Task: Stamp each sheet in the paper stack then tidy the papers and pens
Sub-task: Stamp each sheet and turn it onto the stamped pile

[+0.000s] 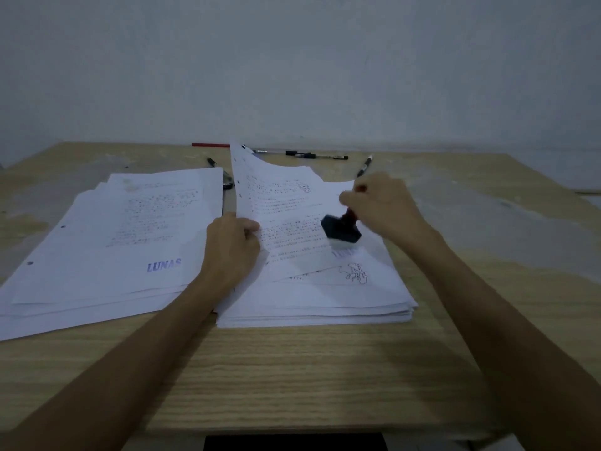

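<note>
My left hand [232, 245] pinches the top sheet [286, 206] by its left edge, lifting it off the right-hand stack [318, 307] — my right hand [383, 206] grips the stamp [341, 231], tilted just above the blue mark. The stamped pile [107, 249] lies left on the tabletop [292, 369].

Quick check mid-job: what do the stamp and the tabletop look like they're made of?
Stamp: dark matte base, likely plastic, with a reddish handle, wood or plastic; blur leaves that open. Table: pale wood or wood-look laminate, with visible straight grain lines and a dull finish.
</note>
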